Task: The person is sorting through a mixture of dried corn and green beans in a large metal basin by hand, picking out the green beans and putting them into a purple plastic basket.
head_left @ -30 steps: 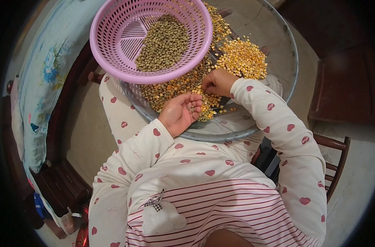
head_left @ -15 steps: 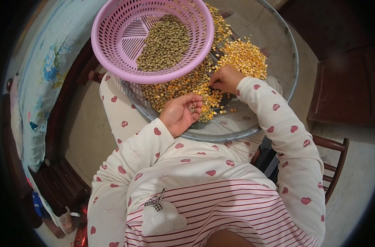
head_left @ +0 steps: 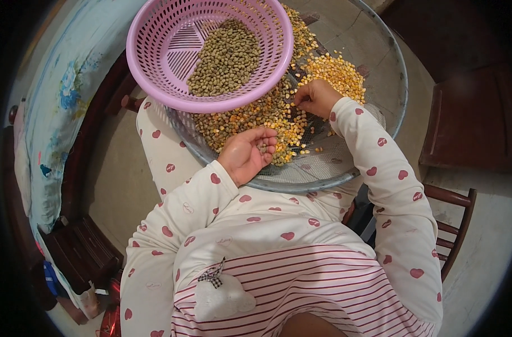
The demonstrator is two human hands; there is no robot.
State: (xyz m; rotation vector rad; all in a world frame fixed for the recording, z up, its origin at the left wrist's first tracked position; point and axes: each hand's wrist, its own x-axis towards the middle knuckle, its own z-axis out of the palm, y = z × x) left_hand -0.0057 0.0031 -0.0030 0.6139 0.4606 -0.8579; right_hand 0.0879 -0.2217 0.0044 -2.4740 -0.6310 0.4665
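A wide round mesh sieve with a grey rim rests over my lap. On its mesh lie a mixed heap of corn kernels and greenish-brown beans and, to the right, a heap of yellow corn kernels. A pink slotted plastic basket sits at the far left of the sieve, partly filled with greenish-brown beans. My left hand, palm up and fingers curled, holds a few beans beside the mixed heap. My right hand hovers between the heaps, fingertips pinched; what they hold is hidden.
A wooden chair stands at the right, below a dark brown wooden panel. At the left, a light blue flowered cloth drapes over dark wooden furniture. Near it is a small dark brown slatted stool.
My right hand has moved slightly right and away from me, off the mixed kernels toward the corn heap. My left hand stays in place with its beans.
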